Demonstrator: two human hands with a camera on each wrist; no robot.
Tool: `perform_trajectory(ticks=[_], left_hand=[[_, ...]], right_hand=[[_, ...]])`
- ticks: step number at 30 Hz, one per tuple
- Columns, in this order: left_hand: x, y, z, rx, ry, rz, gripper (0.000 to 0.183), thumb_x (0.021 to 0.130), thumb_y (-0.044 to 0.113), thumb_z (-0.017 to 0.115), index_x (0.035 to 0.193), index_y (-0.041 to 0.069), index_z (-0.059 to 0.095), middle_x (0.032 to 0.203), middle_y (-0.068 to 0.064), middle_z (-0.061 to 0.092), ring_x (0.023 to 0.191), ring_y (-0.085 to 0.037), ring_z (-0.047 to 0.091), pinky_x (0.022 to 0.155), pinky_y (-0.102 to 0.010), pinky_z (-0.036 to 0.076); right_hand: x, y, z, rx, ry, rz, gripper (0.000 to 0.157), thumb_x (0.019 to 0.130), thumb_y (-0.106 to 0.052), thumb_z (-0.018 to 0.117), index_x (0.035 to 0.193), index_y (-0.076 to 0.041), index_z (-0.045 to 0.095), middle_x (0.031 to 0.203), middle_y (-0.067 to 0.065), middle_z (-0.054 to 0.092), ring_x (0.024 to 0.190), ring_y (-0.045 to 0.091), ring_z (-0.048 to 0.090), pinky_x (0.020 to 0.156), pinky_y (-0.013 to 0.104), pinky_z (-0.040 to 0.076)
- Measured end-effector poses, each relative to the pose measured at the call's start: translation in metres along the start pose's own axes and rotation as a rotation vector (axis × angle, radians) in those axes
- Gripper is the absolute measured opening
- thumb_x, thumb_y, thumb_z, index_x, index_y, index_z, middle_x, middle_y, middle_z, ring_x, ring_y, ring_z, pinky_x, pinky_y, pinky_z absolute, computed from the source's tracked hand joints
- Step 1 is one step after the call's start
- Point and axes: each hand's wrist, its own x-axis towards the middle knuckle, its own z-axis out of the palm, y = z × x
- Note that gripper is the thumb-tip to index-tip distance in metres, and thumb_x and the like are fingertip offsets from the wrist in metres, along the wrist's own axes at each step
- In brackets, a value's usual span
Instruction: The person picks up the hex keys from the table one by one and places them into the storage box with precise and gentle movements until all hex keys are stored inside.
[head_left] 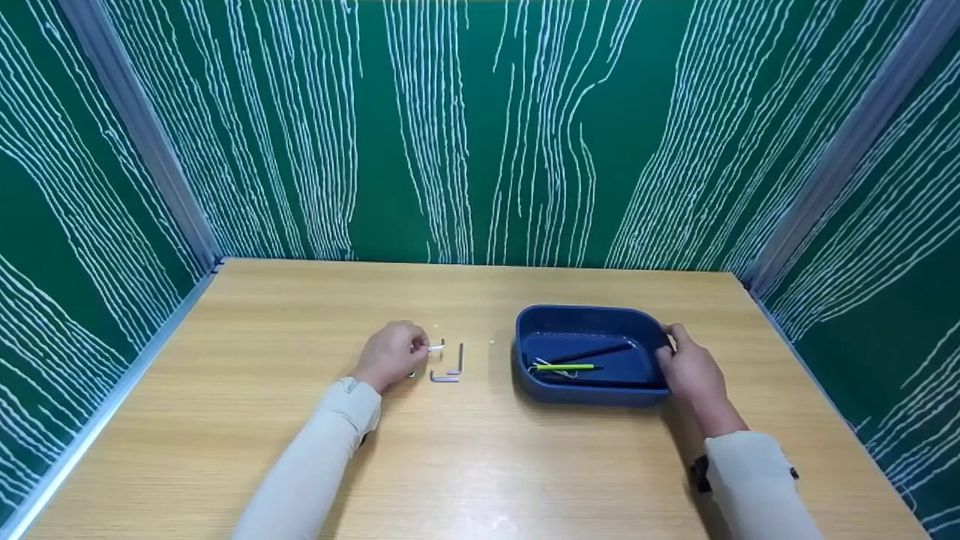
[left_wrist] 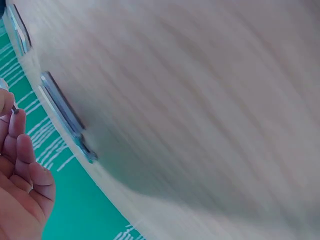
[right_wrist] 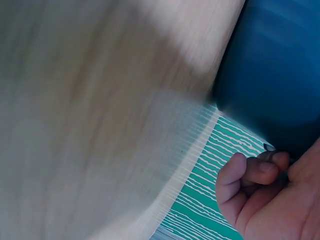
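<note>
My left hand [head_left: 391, 354] pinches a small L-shaped hex key [head_left: 436, 347] between thumb and fingertips, just above the table. Two more hex keys lie to its right: an upright-lying one [head_left: 460, 358] and a sideways one [head_left: 445, 379]. A tiny shiny piece [head_left: 412, 374], too small to identify, shows under the hand. In the left wrist view the left hand [left_wrist: 22, 185] has its other fingers loosely bent, near a hex key [left_wrist: 64, 107] on the wood. At the right, my right hand [head_left: 690, 371] grips the right rim of a dark blue bin [head_left: 600, 396], thumb inside.
Inside the bin lie a lime-green pen [head_left: 566, 367], a dark stick [head_left: 596, 352] and some thin pale pieces. The wooden table [head_left: 480, 465] is bordered by green walls [head_left: 409, 225] with white wavy lines at the back and sides.
</note>
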Motion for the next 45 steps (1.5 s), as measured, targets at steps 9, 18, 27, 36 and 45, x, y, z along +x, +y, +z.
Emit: perform_trajectory(ticks=[9, 18, 27, 36, 45], left_hand=[[0.001, 0.011, 0.002, 0.003, -0.014, 0.011, 0.008, 0.078, 0.028, 0.057, 0.077, 0.022, 0.063, 0.073, 0.010, 0.051, 0.071, -0.009, 0.047, 0.065, -0.023, 0.039], [0.003, 0.018, 0.011, 0.001, -0.012, 0.073, 0.009, 0.078, 0.026, 0.056, 0.077, 0.021, 0.064, 0.074, 0.009, 0.052, 0.072, -0.010, 0.048, 0.067, -0.025, 0.042], [0.004, 0.037, 0.016, 0.002, 0.019, 0.121, 0.010, 0.078, 0.027, 0.057, 0.077, 0.021, 0.064, 0.073, 0.010, 0.053, 0.071, -0.009, 0.047, 0.065, -0.025, 0.042], [0.008, 0.057, 0.020, -0.029, 0.040, 0.172, 0.010, 0.079, 0.028, 0.057, 0.080, 0.020, 0.064, 0.076, 0.010, 0.053, 0.075, -0.008, 0.047, 0.066, -0.024, 0.042], [0.012, 0.083, 0.023, -0.095, 0.043, 0.177, 0.009, 0.079, 0.027, 0.058, 0.081, 0.021, 0.063, 0.078, 0.010, 0.054, 0.077, -0.008, 0.046, 0.068, -0.024, 0.042]], right_hand=[[0.001, 0.000, 0.001, 0.006, -0.022, 0.015, 0.042, 0.091, -0.026, 0.033, 0.131, -0.013, 0.031, 0.099, 0.022, 0.053, 0.077, 0.029, 0.049, 0.058, 0.036, 0.035], [0.002, 0.001, 0.001, 0.018, -0.053, 0.048, 0.044, 0.092, -0.027, 0.032, 0.133, -0.014, 0.028, 0.095, 0.019, 0.052, 0.076, 0.028, 0.050, 0.055, 0.031, 0.034], [0.001, 0.001, 0.003, -0.019, 0.019, 0.027, 0.040, 0.089, -0.024, 0.035, 0.129, -0.015, 0.035, 0.105, 0.026, 0.055, 0.072, 0.028, 0.048, 0.055, 0.036, 0.035], [0.002, 0.000, 0.001, -0.013, -0.012, 0.035, 0.042, 0.090, -0.025, 0.034, 0.130, -0.013, 0.032, 0.112, 0.025, 0.051, 0.079, 0.030, 0.048, 0.062, 0.039, 0.037], [0.004, 0.001, 0.002, -0.003, -0.035, 0.048, 0.043, 0.091, -0.026, 0.033, 0.132, -0.014, 0.030, 0.102, 0.019, 0.051, 0.079, 0.029, 0.049, 0.059, 0.034, 0.035]])
